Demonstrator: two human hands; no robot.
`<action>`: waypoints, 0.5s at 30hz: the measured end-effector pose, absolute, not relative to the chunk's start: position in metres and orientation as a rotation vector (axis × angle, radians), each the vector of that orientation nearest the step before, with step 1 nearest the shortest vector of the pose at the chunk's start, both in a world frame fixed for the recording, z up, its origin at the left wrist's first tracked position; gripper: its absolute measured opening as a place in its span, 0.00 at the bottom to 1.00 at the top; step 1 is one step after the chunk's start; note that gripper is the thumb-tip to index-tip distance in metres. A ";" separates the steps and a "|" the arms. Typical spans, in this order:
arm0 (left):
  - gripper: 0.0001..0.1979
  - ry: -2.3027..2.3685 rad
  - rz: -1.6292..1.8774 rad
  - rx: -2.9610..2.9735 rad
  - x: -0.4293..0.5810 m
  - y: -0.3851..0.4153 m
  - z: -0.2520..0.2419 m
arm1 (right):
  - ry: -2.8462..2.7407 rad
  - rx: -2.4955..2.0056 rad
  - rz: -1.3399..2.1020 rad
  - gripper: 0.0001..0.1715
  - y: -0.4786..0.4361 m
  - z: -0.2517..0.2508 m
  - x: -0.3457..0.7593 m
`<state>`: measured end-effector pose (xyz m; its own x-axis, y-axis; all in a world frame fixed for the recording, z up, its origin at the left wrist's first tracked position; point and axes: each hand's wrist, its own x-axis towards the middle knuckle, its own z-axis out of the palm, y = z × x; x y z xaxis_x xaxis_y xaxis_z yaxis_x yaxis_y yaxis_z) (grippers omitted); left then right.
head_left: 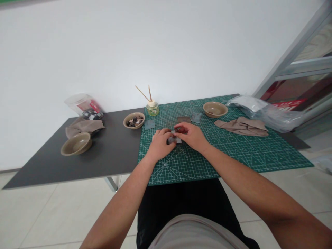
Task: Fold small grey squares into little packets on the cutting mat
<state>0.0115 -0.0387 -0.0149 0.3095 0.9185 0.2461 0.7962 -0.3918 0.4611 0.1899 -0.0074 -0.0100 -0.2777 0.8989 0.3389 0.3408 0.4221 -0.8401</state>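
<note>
Both hands meet over the green cutting mat (166, 166) near its middle. Between them is a small grey-and-black piece (177, 139), mostly covered by the fingers, so its kind cannot be made out. My left hand (161, 144) is closed on its left side, thumb along the near edge. From the right, my right hand (191, 137) pinches at the top of it, with thumb and fingertips together. Just beyond the hands lie a brown flat square (184, 119), a grey flat square (196, 117) and another grey square (149, 124).
A bowl of dark and pale stones (134, 121) stands by a reed diffuser (153, 108). At right are a tan bowl (215, 109), a brown cloth (242, 126) and a plastic bag (267, 112). Another bowl (76, 144), cloth (85, 126) and bag (84, 103) sit left.
</note>
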 end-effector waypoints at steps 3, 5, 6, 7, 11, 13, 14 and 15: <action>0.06 1.594 0.708 2.272 0.011 -0.038 -0.015 | -1.886 -1.046 0.791 0.12 -0.009 -0.009 0.189; 0.06 1.613 0.708 2.259 0.010 -0.037 -0.016 | -1.916 -1.027 0.776 0.12 -0.009 -0.010 0.189; 0.08 1.623 0.705 2.259 0.010 -0.037 -0.016 | -1.925 -1.020 0.772 0.12 -0.010 -0.010 0.189; 0.10 1.633 0.699 2.261 0.010 -0.037 -0.016 | -1.933 -1.018 0.767 0.13 -0.010 -0.011 0.189; 0.16 1.655 0.641 2.292 0.012 -0.039 -0.013 | -1.935 -1.046 0.722 0.11 -0.008 -0.012 0.190; 0.22 1.649 0.615 2.307 0.012 -0.041 -0.012 | -1.880 -1.085 0.700 0.10 -0.007 -0.012 0.191; 0.25 1.644 0.608 2.314 0.012 -0.041 -0.012 | -1.849 -1.104 0.691 0.10 -0.006 -0.012 0.191; 0.27 1.641 0.606 2.319 0.012 -0.042 -0.011 | -1.825 -1.120 0.683 0.09 -0.006 -0.012 0.191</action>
